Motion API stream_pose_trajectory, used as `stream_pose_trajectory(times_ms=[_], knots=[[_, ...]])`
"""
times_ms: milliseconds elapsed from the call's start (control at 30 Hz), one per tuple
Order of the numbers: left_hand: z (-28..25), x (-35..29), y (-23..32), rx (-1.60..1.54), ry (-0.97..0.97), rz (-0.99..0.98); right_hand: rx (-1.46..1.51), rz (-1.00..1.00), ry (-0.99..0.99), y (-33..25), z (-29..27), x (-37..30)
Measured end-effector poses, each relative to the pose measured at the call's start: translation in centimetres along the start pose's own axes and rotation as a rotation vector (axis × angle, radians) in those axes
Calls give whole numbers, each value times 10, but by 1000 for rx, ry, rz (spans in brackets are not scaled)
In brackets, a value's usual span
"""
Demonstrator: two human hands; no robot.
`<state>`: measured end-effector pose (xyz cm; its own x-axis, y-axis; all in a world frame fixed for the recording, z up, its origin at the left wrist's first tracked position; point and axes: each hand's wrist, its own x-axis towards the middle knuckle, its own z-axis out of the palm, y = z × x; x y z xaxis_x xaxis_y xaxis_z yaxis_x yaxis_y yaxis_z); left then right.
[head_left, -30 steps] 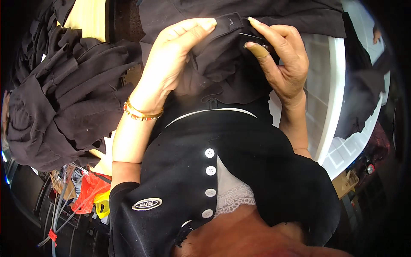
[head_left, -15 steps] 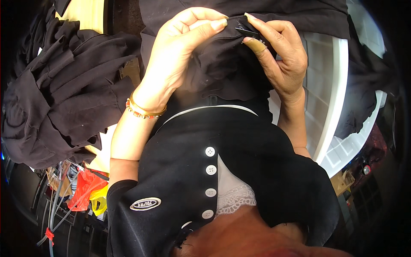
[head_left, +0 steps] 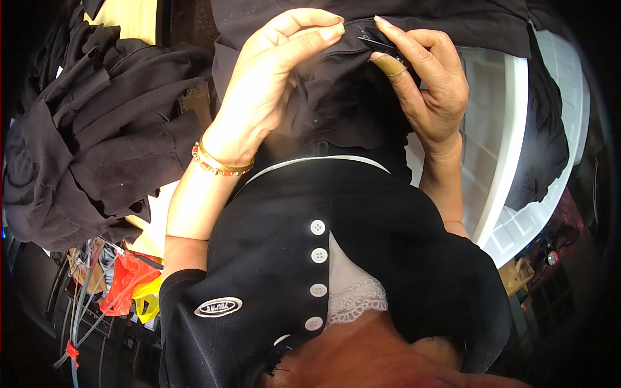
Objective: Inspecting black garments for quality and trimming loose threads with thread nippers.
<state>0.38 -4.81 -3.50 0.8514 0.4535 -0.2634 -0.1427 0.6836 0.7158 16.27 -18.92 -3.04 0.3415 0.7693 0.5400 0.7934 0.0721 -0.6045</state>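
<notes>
A lettered, white-rimmed oval badge point(head_left: 218, 307) sits on the black shirt point(head_left: 265, 252).

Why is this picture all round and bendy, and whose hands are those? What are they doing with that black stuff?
There's no robot here, just a person's two bare hands. A camera on their head looks down, and its very wide lens bends straight edges. That's why you see their own black shirt too. The left hand pinches a piece of dark cloth. The right hand holds a small, dark, pointed tool between thumb and fingers, close to the cloth; it looks like little snips. A heap of dark fabric lies on the left, and a white plastic container is on the right.
</notes>
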Motion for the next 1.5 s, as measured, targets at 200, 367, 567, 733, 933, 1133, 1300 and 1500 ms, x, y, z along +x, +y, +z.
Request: stream_pose_trajectory(times_ms=[200, 367, 567, 733, 933, 1133, 1300, 1500], knots=[[4, -2, 0, 57, 59, 6, -17, -42, 34, 1, 1, 0], [5, -3, -1, 40, 54, 15, -13, -58, 21, 1, -4, 2], [-1, -2, -2, 120, 51, 51, 9, -27, -35, 1, -8, 3], [-5, -2, -4, 262, 65, 123, -4, -53, -58, 2, -8, 2], [-5, -2, 0, 261, 40, 42, 106, 19, -78, -1, -9, 6], [-2, -12, 14, 410, -109, -71, 302, 296, -221, 1, -9, 2], [-8, -27, 29, 609, -93, -169, 265, 311, -138, 5, -6, 6], [-12, -31, 22, 483, -22, -139, 85, 124, -210, -17, -1, 5]])
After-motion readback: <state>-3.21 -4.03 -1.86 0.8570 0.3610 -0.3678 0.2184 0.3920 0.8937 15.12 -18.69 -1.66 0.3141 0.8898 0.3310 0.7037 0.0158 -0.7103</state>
